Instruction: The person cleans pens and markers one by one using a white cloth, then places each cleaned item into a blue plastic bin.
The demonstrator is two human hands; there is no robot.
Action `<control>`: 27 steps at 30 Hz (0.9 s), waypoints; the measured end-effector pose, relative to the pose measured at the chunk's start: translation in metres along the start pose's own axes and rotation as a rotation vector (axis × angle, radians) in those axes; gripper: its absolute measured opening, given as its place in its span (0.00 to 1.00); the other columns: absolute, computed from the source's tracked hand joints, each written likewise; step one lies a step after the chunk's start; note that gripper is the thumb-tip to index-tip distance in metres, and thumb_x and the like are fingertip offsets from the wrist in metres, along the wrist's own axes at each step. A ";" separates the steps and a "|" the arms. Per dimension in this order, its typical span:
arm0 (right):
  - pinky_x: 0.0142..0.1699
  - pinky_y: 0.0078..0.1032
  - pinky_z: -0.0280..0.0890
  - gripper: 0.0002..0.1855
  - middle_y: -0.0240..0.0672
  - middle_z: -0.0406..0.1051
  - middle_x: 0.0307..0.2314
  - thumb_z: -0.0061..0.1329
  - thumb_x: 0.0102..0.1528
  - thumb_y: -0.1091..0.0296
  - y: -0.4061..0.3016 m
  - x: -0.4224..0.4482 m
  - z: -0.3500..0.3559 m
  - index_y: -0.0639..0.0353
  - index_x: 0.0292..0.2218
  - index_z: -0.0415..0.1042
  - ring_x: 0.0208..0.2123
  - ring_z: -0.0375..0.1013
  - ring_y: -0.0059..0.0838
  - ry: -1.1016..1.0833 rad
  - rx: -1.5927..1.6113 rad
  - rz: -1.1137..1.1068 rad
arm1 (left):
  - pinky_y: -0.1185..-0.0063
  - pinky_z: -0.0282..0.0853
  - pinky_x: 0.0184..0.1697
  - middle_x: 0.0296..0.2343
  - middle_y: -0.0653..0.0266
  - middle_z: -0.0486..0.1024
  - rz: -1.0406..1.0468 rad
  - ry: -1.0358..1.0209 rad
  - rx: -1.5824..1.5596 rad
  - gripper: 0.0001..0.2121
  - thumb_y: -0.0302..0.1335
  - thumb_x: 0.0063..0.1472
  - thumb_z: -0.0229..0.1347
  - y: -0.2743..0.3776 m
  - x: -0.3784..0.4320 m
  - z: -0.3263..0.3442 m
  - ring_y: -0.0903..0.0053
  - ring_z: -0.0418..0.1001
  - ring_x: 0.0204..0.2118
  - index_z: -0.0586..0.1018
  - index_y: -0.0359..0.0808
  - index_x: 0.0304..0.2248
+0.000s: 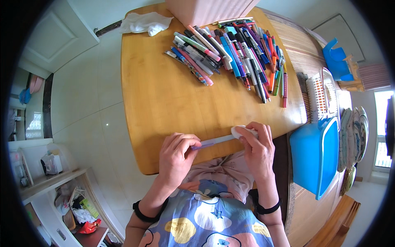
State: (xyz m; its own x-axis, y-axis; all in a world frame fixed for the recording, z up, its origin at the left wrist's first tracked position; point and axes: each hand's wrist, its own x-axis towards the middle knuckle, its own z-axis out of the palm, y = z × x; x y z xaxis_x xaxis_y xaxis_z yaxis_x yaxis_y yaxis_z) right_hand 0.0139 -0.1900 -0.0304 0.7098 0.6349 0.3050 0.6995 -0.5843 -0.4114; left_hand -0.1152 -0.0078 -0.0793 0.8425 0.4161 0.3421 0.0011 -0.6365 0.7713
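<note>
My left hand [180,154] grips the purple end of a slim pen [217,140] with a whitish barrel. Around the pen's other end, my right hand [257,143] presses a wadded white tissue or cloth [243,132]. The pen lies nearly level between both hands, above the near edge of the wooden table [160,114]. Farther back spreads a large pile of pens and markers [234,52] in many colours, with a few lying apart at its right side.
A crumpled white tissue [146,23] lies at the table's far left corner, beside a pink container [206,10]. To the right of the table stand a blue plastic bin [308,154] and a white basket [318,95]. An open cabinet [58,185] is at lower left.
</note>
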 end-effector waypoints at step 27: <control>0.38 0.34 0.73 0.19 0.33 0.72 0.38 0.61 0.47 0.78 -0.001 -0.015 0.009 0.49 0.42 0.81 0.37 0.72 0.38 -0.009 0.146 0.003 | 0.70 0.70 0.45 0.37 0.63 0.77 -0.046 -0.030 0.032 0.14 0.18 0.44 0.69 0.002 -0.005 -0.008 0.64 0.74 0.41 0.80 0.33 0.33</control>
State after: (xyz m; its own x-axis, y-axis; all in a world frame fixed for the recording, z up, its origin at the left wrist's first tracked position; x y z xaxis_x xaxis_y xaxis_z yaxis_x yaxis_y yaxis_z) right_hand 0.0016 -0.1936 -0.0424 0.7107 0.6380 0.2965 0.6775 -0.5071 -0.5327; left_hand -0.1237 -0.0058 -0.0752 0.8571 0.4258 0.2898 0.0573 -0.6380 0.7679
